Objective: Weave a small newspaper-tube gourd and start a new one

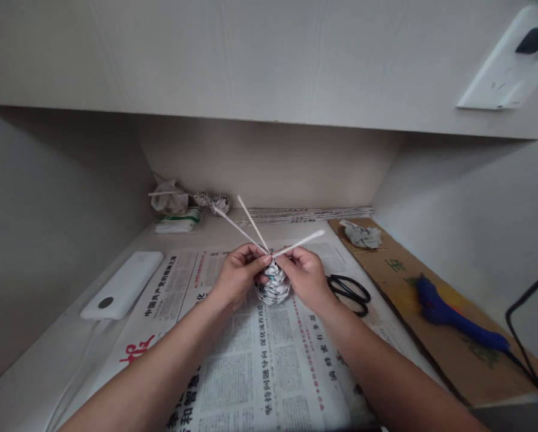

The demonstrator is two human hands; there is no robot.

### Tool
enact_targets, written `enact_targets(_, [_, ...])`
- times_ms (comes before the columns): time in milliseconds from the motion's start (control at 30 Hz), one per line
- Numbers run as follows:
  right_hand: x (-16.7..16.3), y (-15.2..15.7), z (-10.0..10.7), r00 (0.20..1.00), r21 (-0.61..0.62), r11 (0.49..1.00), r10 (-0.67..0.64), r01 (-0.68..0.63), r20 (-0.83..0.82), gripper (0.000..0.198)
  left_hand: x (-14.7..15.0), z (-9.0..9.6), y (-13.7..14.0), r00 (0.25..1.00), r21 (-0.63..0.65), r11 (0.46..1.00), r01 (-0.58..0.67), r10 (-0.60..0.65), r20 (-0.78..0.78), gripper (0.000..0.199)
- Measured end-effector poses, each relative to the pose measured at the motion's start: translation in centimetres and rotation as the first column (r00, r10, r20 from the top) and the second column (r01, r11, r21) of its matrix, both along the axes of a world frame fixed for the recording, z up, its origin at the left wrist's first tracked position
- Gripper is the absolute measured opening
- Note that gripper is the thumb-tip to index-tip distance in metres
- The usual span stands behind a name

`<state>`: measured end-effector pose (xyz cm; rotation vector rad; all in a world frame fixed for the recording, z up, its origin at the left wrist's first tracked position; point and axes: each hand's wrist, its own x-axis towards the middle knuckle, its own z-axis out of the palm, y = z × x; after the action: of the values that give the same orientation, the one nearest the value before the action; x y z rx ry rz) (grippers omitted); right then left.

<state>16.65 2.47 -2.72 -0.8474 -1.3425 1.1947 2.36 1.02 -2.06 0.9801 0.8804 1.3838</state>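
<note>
Between my two hands is a small woven piece of rolled newspaper strips (273,292), black-and-white with a bit of teal, its rounded end pointing toward me. Several pale paper strips (253,222) stick up and outward from its top. My left hand (244,270) pinches the piece at the base of the strips, thumb and finger pressed together. From the other side my right hand (303,269) is closed around the same spot, where one strip (302,241) slants up to the right. The fingertips partly hide the weave.
Newspaper (251,360) covers the tabletop. Black-handled scissors (349,293) lie by my right wrist. On cardboard (385,264) at right are a blue corded glue gun (457,318) and crumpled paper (363,235). A white power bank (122,285) lies left; paper rolls (304,215) lie at the back.
</note>
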Motion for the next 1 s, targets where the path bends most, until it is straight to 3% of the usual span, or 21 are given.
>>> enact_targets(133, [-0.1,-0.5,0.0,0.998,0.074,0.997,-0.018,0.014,0.06,0.016,-0.2,-0.2,0.2,0.998,0.041,0.997,-0.059,0.06,-0.014,0.024])
enact_targets(333, [-0.7,-0.8,0.0,0.993,-0.077,0.991,-0.109,0.106,-0.035,0.021,0.2,-0.3,-0.1,0.997,0.079,0.995,-0.056,0.059,-0.039,0.02])
enact_targets(533, [-0.9,-0.9,0.0,0.983,-0.061,0.981,-0.186,0.184,-0.016,0.022,0.6,0.3,-0.6,0.998,0.083,0.994,-0.068,0.069,-0.008,0.023])
enact_targets(633, [-0.9,-0.9,-0.3,0.986,-0.064,0.985,-0.165,0.163,-0.033,0.02,0.8,0.5,-0.8,0.993,0.085,0.99,-0.115,0.116,-0.005,0.025])
enact_targets(867, [-1.3,-1.0,-0.5,0.947,-0.226,0.974,-0.093,0.023,-0.307,0.021,0.8,0.3,-0.8,0.988,0.068,0.986,-0.151,0.152,-0.007,0.027])
enact_targets(1000, [-1.2,-1.0,-0.5,0.951,-0.198,0.98,-0.06,-0.001,-0.304,0.02,0.8,0.3,-0.8,0.988,0.047,0.987,-0.153,0.153,-0.001,0.028])
